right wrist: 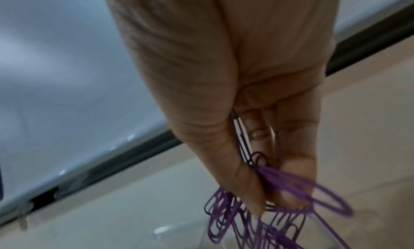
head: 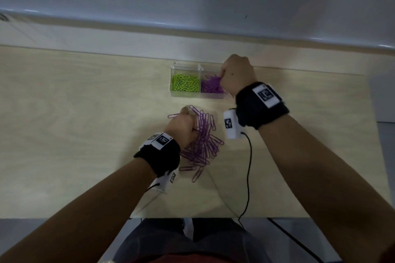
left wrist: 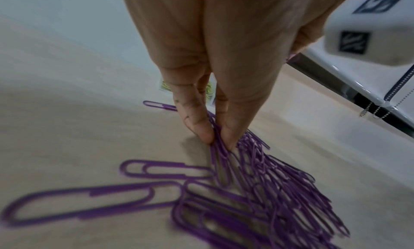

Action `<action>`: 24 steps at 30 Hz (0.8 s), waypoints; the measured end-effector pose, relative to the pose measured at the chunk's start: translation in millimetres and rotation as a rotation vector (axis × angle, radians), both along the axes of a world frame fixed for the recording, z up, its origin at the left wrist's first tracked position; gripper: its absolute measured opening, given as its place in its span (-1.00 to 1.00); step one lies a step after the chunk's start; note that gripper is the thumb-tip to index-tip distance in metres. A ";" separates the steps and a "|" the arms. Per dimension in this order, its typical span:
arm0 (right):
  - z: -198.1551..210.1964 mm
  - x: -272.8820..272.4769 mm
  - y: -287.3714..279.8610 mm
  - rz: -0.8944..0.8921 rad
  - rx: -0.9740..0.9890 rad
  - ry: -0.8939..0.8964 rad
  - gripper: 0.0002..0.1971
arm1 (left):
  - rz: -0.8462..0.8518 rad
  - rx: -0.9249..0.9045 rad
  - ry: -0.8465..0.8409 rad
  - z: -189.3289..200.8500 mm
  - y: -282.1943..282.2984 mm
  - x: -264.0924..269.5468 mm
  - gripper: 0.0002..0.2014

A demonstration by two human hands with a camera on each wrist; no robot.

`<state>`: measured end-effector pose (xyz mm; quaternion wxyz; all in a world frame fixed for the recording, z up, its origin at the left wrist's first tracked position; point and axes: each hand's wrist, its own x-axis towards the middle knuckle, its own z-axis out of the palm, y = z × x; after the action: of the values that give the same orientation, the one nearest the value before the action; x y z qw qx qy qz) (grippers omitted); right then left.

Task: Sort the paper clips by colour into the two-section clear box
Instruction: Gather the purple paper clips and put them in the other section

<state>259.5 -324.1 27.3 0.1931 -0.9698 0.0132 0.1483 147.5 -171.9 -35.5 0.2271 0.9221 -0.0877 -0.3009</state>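
Observation:
A clear two-section box (head: 197, 65) stands at the table's far side; its left section holds green clips (head: 185, 83), its right section purple clips (head: 211, 85). My right hand (head: 237, 72) hovers over the right section and pinches a bunch of purple clips (right wrist: 280, 190) between thumb and fingers. A loose pile of purple clips (head: 205, 141) lies on the table nearer me. My left hand (head: 181, 126) reaches into the pile's left side, where its thumb and finger pinch a few purple clips (left wrist: 218, 146). One stray clip (head: 173, 115) lies left of the hand.
The pale wooden table (head: 85, 124) ends at a white ledge (head: 192, 28) behind the box. Black cables (head: 249, 173) run from the wrist cameras over the table's near edge. A white wrist camera block (head: 232, 124) hangs right of the pile.

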 end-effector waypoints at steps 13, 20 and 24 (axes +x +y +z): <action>-52.1 -20.9 -54.1 -0.250 0.410 0.074 -0.61 | 0.168 -0.150 0.015 -8.9 12.5 8.5 -0.95; -46.3 -21.8 -55.7 -0.145 0.335 -0.125 -0.92 | 0.261 -0.403 -0.079 37.8 8.3 41.1 -0.90; -27.6 -11.5 -43.1 -0.011 0.299 -0.201 -0.83 | 0.341 -0.416 -0.249 60.4 -5.8 79.3 -0.90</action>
<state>247.9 -367.2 -0.3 0.3365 -0.9401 -0.0229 0.0498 226.8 -177.7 24.9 0.4459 0.8870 -0.0185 -0.1184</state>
